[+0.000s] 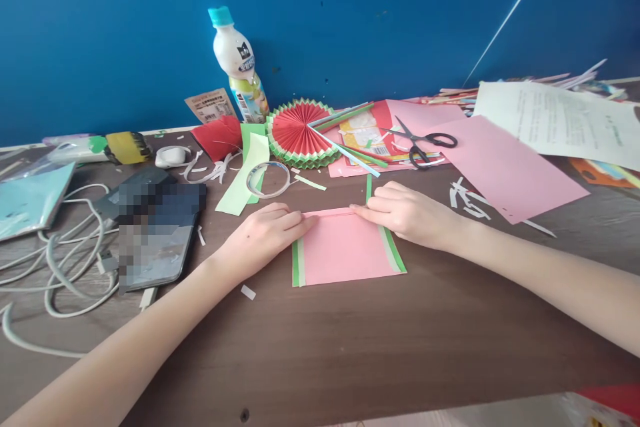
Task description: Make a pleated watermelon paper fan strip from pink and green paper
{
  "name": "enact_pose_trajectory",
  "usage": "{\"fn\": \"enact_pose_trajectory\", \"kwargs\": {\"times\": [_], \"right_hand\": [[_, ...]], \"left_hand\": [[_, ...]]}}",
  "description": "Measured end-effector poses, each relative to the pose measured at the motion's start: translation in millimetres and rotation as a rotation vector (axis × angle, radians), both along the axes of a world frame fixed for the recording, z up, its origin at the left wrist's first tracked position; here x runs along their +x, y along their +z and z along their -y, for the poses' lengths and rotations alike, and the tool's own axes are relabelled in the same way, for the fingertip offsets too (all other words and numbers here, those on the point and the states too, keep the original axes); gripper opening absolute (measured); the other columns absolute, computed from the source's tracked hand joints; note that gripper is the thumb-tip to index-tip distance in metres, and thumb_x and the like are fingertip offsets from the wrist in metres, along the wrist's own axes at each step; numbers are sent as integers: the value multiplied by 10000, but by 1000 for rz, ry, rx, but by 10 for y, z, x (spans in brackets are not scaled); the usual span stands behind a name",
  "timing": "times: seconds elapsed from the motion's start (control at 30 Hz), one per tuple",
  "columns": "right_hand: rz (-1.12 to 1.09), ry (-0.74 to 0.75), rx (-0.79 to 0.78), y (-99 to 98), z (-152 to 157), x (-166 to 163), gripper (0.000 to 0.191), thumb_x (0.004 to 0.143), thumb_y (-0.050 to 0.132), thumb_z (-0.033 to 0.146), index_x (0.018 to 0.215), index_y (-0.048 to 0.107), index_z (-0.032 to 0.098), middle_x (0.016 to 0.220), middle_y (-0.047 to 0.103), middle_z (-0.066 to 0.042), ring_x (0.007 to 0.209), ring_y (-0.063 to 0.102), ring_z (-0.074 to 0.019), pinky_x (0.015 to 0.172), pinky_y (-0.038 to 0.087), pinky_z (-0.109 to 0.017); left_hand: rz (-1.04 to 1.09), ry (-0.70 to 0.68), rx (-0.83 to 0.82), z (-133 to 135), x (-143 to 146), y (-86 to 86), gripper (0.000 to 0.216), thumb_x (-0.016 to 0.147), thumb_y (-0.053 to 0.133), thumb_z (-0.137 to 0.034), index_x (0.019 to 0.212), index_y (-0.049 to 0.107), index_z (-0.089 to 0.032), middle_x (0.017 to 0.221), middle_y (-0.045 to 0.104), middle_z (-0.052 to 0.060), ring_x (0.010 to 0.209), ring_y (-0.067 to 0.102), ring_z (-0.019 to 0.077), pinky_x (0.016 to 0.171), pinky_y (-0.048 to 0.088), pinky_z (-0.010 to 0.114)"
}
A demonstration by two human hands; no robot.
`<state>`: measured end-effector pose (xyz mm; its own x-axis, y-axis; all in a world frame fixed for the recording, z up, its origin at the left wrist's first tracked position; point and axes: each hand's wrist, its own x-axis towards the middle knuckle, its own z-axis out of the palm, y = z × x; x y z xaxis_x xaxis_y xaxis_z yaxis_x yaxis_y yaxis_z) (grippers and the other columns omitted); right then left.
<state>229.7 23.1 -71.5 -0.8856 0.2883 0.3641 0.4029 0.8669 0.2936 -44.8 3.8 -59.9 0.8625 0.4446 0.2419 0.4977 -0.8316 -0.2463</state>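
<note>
A pink sheet of paper with green strips along its left and right sides lies flat on the table. Its far edge carries a narrow folded band. My left hand grips the far left corner, fingers curled and thumb on the fold. At the far right corner, my right hand pinches the same band, its index finger pressed along it. A thin green strip sticks out beyond the right hand. What lies under the fingers is hidden.
Beyond the hands are a roll of tape, a red-and-green pleated paper fan, black scissors and a bottle. A phone and white cables lie left. Pink paper and white scraps lie right.
</note>
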Motion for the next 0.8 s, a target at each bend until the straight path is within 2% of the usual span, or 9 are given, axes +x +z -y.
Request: {"fn": "enact_pose_trajectory", "kwargs": {"times": [0.33,0.47,0.57,0.67,0.73,0.8], "right_hand": [[41,-67,-6,4,73,6,372,890,295,-9,1057,612,88,655,587,-42,631,427,-152,599,328,-289],[42,-98,-35,-4,167,43,383,839,319,-30,1039,632,64,734,644,-86,653,480,-165,604,381,-298],[14,-138,-51,-19,258,56,363,817,355,-21,1039,634,46,803,672,-118,677,527,-172,633,417,-308],[-13,-194,-38,-46,314,24,326,803,395,-11,996,650,56,790,677,-103,652,547,-164,635,419,-302],[-18,-255,-38,-55,320,-26,316,777,403,-24,908,667,91,720,663,-65,593,527,-150,590,393,-287],[-13,-336,-59,-35,296,-90,309,733,406,-44,779,662,123,634,625,-36,535,490,-138,540,344,-278]], "left_hand": [[37,22,-25,44,-89,-43,461,834,284,28,1140,580,-151,1017,678,58,865,604,163,779,506,282],[59,30,-61,45,-119,-55,443,842,296,8,1133,592,-145,1024,680,55,875,600,159,789,507,267],[104,73,-91,55,-109,-59,425,855,308,-27,1136,592,-171,955,682,53,847,602,151,778,501,263],[131,109,-62,66,-55,-51,343,880,362,-113,1134,585,-176,807,656,37,743,599,141,711,488,253],[111,129,13,60,11,-44,282,885,400,-160,1070,610,-191,744,628,22,662,578,133,647,465,249],[72,165,92,35,98,-35,228,871,427,-159,917,646,-203,702,608,16,605,550,136,583,429,258]]}}
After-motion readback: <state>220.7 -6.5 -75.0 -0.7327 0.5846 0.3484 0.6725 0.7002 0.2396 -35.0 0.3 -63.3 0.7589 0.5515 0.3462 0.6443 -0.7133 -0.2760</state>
